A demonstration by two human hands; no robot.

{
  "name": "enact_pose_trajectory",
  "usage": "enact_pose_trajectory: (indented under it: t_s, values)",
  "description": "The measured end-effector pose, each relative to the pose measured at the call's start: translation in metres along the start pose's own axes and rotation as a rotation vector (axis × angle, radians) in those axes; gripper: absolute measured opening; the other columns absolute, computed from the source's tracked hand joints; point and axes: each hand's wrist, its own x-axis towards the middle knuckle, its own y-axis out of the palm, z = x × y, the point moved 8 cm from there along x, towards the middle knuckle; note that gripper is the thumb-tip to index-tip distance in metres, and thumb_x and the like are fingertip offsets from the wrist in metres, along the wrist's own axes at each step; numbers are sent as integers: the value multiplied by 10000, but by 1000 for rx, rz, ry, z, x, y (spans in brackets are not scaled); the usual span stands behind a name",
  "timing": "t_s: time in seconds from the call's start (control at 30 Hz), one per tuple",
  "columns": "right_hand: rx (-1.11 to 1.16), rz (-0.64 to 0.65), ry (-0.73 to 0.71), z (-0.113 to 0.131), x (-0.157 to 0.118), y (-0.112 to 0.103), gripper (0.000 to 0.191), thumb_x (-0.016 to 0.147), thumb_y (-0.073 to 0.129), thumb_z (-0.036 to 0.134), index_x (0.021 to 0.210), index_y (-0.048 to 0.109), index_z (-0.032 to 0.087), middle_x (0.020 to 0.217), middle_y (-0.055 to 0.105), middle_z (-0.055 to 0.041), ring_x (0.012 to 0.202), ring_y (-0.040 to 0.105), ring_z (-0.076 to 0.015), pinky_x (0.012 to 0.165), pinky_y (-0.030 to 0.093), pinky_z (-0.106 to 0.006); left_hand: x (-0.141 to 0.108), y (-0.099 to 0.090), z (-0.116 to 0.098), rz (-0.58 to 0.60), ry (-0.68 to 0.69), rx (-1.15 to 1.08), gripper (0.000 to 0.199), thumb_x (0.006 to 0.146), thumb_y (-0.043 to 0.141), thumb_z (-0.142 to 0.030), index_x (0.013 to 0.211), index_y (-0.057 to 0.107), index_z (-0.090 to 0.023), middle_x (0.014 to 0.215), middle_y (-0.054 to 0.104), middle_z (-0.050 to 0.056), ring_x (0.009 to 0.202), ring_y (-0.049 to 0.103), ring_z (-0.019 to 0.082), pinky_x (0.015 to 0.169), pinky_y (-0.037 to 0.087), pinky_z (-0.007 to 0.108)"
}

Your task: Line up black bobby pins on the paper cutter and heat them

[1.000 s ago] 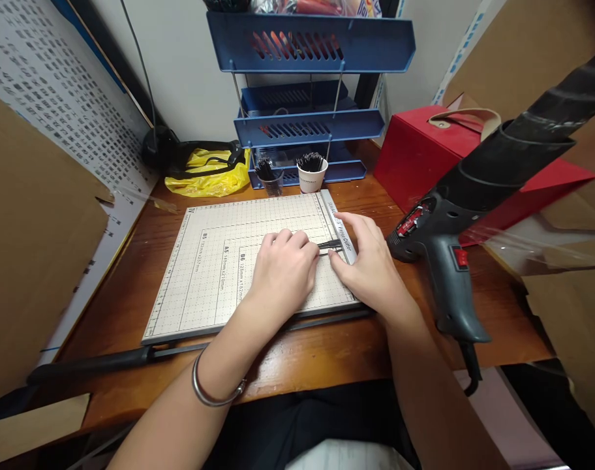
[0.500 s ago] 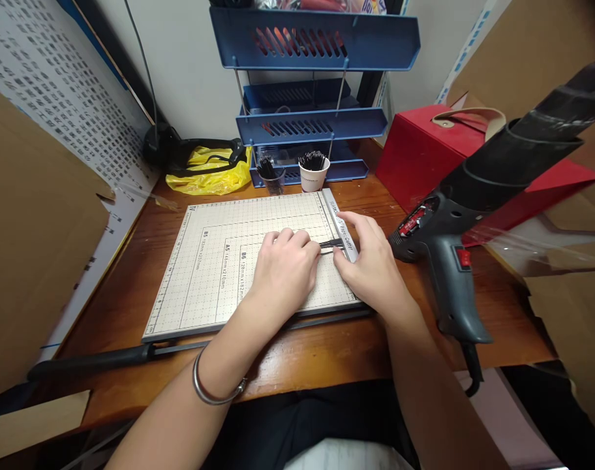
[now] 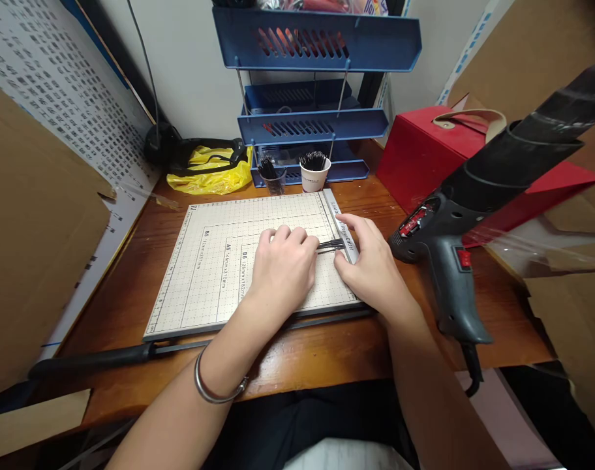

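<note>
A pale paper cutter (image 3: 209,267) with printed grid lines lies on the wooden desk. My left hand (image 3: 284,267) rests on its board, fingers curled round a small bundle of thin black strands (image 3: 329,245). The strands stick out to the right from under that hand, and their tips reach the grey edge strip (image 3: 333,202). What they are exactly, I cannot make out. At that strip sits my right hand (image 3: 370,264), thumb and fingers spread apart on either side of the strand tips. Along the board's near edge lies the cutter's black handle (image 3: 94,361), lowered.
Behind the board stand a clear cup (image 3: 274,184) and a white paper cup (image 3: 315,179), both holding black strands. A blue tray rack (image 3: 317,124) rises behind them. A heat gun (image 3: 449,254) is at the right, before a red box (image 3: 419,140). Yellow plastic (image 3: 209,179) lies back left.
A strand that lay slightly apart from the bundle now sits closer in with the others. Both hands have stayed almost in place.
</note>
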Motion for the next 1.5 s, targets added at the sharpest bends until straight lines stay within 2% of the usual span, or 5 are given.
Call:
enact_pose_trajectory:
  t_s: [0.33,0.67,1.0,1.27,1.5]
  values:
    - [-1,14,14,1,0,1,555,798,579,100,1344,573,197,1327,640,-125,1233,600,-345,1068,482,-565,-2,-12,21,28,-96,23,191,945,668,-247,1119,723,-192,1075,760,79,1047,657,340,880,457,484]
    - [4,9,13,-1,0,2,434,814,575,98,1234,634,193,1294,654,-123,1220,611,-337,1067,483,-561,-1,-5,21,43,-108,31,149,975,623,-256,1068,719,-191,1062,760,84,1037,660,332,881,461,476]
    - [7,3,22,-4,-1,3,340,835,572,121,1139,657,246,1298,656,-116,1231,618,-341,1057,487,-592,-1,-6,22,47,-102,17,162,983,603,-257,1067,717,-178,1066,762,114,1033,655,342,865,455,480]
    - [-31,44,35,-8,0,7,309,838,584,160,1116,714,200,1402,620,-166,1303,599,-362,1086,478,-605,-1,-2,22,93,-102,-46,188,998,582,-254,1075,738,-183,1088,765,94,1042,653,320,870,444,458]
    - [-29,46,39,-9,0,8,240,844,573,170,1039,704,220,1422,618,-153,1337,589,-355,1091,474,-601,-1,-1,21,99,-91,-42,221,1010,547,-211,1029,763,-172,1064,762,90,1021,653,318,830,438,443]
